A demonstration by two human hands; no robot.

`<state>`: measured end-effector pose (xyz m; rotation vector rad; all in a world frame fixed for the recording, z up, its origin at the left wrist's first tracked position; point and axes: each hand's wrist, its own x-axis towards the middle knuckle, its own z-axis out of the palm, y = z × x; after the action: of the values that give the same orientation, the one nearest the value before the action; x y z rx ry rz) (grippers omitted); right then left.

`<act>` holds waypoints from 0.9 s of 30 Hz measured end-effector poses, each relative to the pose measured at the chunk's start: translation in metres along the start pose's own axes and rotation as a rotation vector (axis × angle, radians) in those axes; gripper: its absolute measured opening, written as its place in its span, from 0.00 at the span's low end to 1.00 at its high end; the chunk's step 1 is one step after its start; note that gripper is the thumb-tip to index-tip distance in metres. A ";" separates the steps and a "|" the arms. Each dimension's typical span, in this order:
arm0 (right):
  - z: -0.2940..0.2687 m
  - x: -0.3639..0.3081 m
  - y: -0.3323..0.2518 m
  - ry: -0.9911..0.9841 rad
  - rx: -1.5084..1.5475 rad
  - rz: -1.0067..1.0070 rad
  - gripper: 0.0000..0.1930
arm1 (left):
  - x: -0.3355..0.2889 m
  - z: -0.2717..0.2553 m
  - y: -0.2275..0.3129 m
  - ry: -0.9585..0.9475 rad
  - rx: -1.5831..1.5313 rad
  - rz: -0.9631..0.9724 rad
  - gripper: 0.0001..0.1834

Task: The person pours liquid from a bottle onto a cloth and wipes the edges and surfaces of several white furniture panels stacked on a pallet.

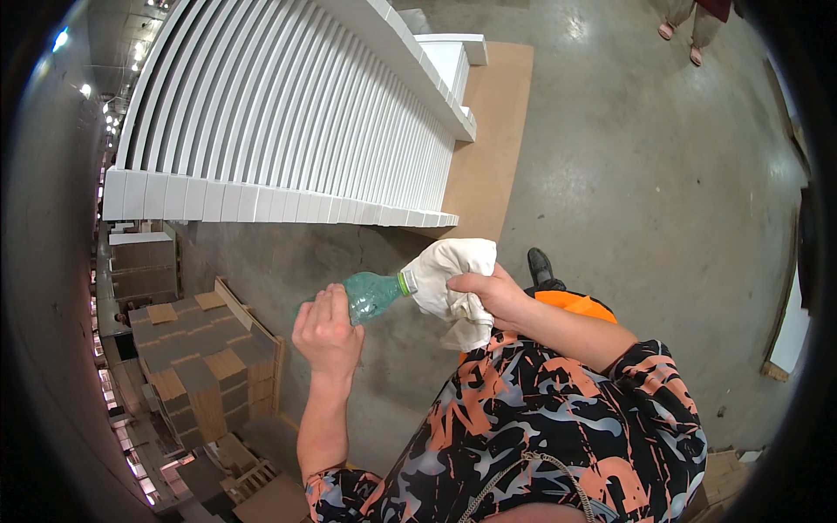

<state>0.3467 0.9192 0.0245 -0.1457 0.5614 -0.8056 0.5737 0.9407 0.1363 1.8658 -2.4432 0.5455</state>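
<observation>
My left hand [329, 329] is wrapped round the body of a green see-through plastic bottle [370, 295]. The bottle lies tilted on its side in the air, its neck with a bright green ring [404, 283] pointing right. My right hand [493, 295] grips a crumpled white cloth [452, 275], thumb on top. The cloth's left edge meets the bottle's mouth, and part of it hangs down toward my shirt. Whether the cloth covers the opening or only touches it, I cannot tell.
A long stack of white slatted panels [288, 105] stands ahead on a brown board [493, 131]. Strapped cardboard stacks [200, 357] on a wooden pallet are at the left. Another person's legs [695, 33] show at the far right. White panels [789, 327] lean at the right edge.
</observation>
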 end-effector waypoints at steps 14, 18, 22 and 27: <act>0.012 0.010 0.005 -0.058 0.037 0.085 0.19 | 0.018 -0.010 -0.015 0.085 0.071 0.130 0.18; 0.012 0.015 0.007 -0.057 0.045 0.102 0.19 | 0.019 -0.011 -0.019 0.088 0.071 0.134 0.18; 0.015 0.022 0.011 -0.057 0.062 0.121 0.19 | 0.016 -0.009 -0.024 0.082 0.068 0.112 0.18; 0.027 0.027 0.005 -0.075 0.062 0.139 0.18 | -0.001 -0.001 -0.027 -0.002 0.016 -0.095 0.16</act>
<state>0.3793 0.9007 0.0345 -0.0787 0.4700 -0.6783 0.5993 0.9363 0.1444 1.9768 -2.3430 0.5601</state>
